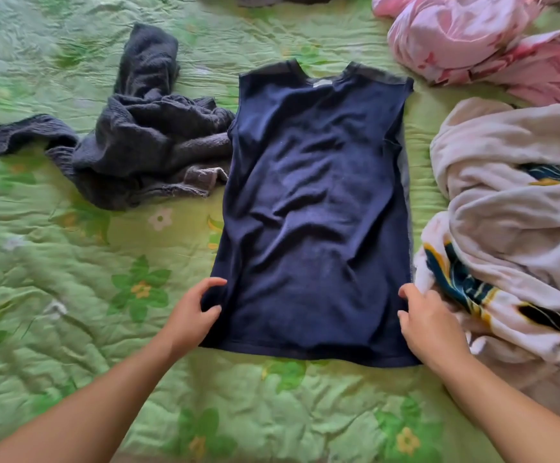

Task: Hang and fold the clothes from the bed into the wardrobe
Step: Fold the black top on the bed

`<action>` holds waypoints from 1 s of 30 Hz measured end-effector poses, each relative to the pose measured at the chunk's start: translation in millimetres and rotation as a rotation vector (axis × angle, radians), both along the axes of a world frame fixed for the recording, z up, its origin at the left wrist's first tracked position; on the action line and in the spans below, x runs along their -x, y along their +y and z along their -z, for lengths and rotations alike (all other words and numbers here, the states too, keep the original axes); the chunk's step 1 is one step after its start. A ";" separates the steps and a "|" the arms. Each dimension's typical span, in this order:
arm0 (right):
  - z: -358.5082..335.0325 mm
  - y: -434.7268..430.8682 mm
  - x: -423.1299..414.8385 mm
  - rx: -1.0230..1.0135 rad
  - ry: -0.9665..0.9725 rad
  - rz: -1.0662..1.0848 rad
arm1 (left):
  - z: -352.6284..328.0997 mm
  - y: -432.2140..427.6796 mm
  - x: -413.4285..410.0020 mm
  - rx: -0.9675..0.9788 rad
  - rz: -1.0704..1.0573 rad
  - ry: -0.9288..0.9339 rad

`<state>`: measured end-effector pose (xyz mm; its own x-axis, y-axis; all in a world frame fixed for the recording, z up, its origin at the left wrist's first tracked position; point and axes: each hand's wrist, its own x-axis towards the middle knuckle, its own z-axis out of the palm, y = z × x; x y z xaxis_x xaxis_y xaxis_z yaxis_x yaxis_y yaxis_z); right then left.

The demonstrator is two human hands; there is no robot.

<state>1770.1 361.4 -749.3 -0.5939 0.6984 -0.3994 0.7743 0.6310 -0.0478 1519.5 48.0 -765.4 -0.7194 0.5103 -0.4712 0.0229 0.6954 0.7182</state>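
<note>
navy top (315, 208): one, laid flat mid-bed, neck away from me
grey knit (138, 142): one, crumpled just left of the top
pink bundle (479, 45): one, up right of the top
white blanket (519, 208): one, right of it
left hand (190, 315): pinching the top's lower left edge
right hand (430, 325): curled onto the lower right edge
bed (71, 295): green flowery quilt

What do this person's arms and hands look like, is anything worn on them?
Both arms are bare as far as the picture shows, with no sleeves in view. The left hand and right hand wear no gloves, and no rings, watch or bracelets can be seen. The fingernails look short and unpainted.
</note>
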 end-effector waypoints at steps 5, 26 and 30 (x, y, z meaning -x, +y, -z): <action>4.8 -0.1 14.1 0.047 -0.045 0.186 | 6.9 33.5 22.4 -0.070 -0.109 -0.042; -125.5 210.4 221.9 1.047 1.103 1.003 | -131.5 213.6 279.6 -0.217 -0.458 -0.084; -35.8 171.5 236.1 0.430 0.590 0.273 | -67.1 205.3 225.1 -0.019 0.002 0.520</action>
